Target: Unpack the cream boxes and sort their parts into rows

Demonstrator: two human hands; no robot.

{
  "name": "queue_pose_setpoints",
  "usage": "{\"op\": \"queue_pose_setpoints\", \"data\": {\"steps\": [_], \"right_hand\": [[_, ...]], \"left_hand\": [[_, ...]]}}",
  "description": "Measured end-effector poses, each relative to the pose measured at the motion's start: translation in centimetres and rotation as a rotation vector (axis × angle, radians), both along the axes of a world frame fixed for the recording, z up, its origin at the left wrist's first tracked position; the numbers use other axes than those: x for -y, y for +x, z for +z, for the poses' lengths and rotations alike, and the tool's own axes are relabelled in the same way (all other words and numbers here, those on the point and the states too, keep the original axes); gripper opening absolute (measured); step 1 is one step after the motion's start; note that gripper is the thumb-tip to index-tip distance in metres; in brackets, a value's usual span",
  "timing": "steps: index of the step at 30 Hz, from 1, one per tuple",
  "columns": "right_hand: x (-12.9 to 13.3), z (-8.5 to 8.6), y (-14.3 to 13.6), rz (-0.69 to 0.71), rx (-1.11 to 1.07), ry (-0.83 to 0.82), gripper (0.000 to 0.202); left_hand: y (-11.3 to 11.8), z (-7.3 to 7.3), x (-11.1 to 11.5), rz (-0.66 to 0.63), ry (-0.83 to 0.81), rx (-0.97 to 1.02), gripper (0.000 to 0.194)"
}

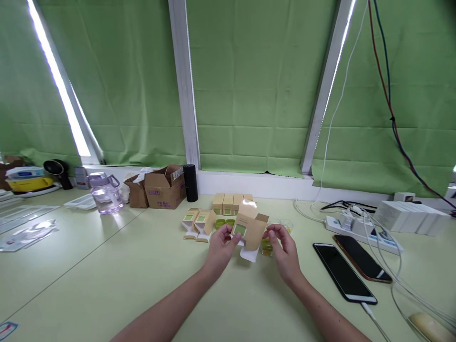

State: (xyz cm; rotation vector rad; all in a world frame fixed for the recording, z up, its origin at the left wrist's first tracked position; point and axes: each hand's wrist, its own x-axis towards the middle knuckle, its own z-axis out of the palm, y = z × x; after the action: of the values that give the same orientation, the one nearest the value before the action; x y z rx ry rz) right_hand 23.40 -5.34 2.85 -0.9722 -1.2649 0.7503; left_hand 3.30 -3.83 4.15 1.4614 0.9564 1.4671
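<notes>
So, tan carton [253, 232] up over table [138, 270], white flap [249, 255] hanging; left hand [221, 249] pinching its left edge, right hand [287, 256] near its right edge, can't tell if gripping

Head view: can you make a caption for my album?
Left hand holding an open cardboard box, right hand at its edge, above a pale table.

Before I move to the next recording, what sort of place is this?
Probably a small workshop or office worktable: green curtains behind it, a power strip, and small tan boxes on top.
</notes>
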Motion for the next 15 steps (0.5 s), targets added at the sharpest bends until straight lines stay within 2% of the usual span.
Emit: {"op": "queue_pose_setpoints", "data": {"steps": [3, 8, 11, 15], "right_hand": [[-0.8, -0.5, 0.7, -0.109, 0.034, 0.018, 0.037], [-2.5, -1.8, 1.9, -0.191, 0.035, 0.02, 0.038], [-3.2, -2.7, 2.3, -0.214, 0.03, -0.019, 0.04], [-4.0, -3.7, 2.6, -0.235, 0.021, -0.068, 0.039]], "left_hand": [[-0.5, 0.1, -0.2, 0.172, 0.191, -0.139, 0.028], [-1.1, 0.7, -0.2, 0.398, 0.689, -0.354, 0.006], [-1.5, 1.4, 0.3, 0.5, 0.919, -0.485, 0.02], [-1.9, 2.2, 1.0, 0.608, 1.141, -0.669, 0.033]]}}
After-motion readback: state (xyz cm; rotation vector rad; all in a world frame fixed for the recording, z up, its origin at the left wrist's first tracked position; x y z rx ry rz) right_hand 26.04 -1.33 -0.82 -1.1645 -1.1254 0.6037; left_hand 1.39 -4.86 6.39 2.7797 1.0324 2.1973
